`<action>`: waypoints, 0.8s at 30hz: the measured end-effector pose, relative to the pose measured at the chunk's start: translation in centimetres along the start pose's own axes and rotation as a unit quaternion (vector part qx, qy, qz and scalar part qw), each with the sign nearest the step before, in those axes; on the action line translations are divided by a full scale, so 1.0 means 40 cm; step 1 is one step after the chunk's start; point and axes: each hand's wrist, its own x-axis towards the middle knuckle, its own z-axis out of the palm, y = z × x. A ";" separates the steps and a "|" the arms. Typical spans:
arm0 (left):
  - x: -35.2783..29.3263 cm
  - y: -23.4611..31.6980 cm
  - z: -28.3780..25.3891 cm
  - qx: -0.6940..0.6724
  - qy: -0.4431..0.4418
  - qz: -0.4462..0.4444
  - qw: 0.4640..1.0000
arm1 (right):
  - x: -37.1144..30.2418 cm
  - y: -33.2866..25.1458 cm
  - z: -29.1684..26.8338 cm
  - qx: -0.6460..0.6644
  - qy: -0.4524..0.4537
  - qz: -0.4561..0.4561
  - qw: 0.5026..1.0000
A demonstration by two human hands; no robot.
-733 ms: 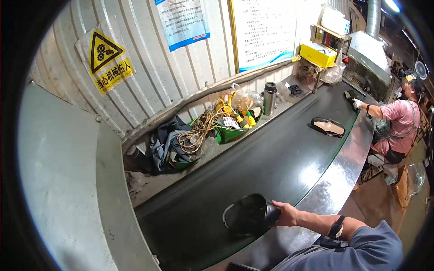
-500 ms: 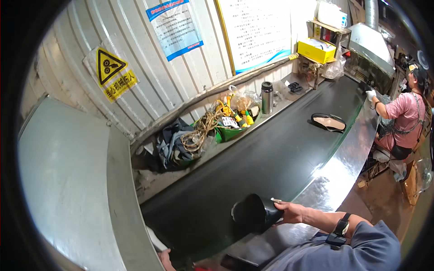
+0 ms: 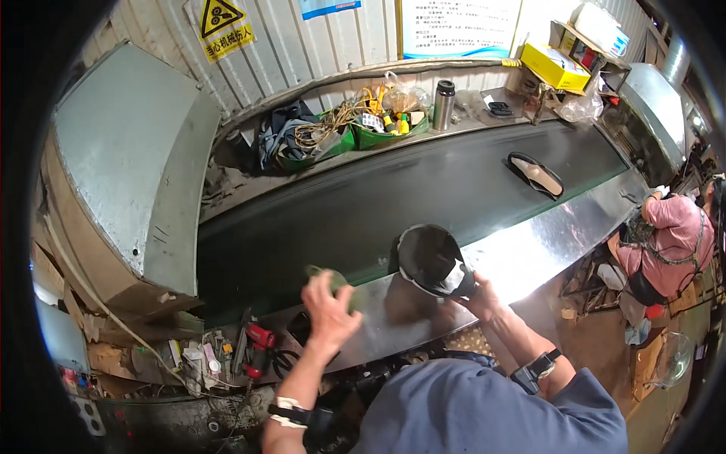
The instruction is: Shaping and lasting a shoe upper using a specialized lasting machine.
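Over the metal front edge of the conveyor belt [image 3: 325,204], my right hand [image 3: 482,296] grips a black, open-mouthed rounded piece [image 3: 448,236] by its rim. A white patch shows inside its dark hollow, and I cannot make out its kind. To the left, my left hand [image 3: 327,316] is curled around a dull green rounded thing [image 3: 345,292], smeared by motion. A gap lies between the two hands. Farther along the belt lies a black shoe piece [image 3: 538,175] with a beige insole.
A grey metal hood [image 3: 128,151] stands at the left. A red tool [image 3: 261,346] and small items sit near the lower left. Behind the belt are green baskets [image 3: 393,135] of odds and ends and a steel flask [image 3: 444,106]. A co-worker [image 3: 669,250] sits at the right.
My view has swung down and left. My left hand has come from the hood's edge to above the metal ledge with the green thing. The black piece now shows its opening upward.
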 end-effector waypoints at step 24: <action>0.060 0.166 0.103 -0.769 -0.010 -0.448 0.456 | -0.232 -0.087 0.021 -0.329 -0.105 -0.223 0.912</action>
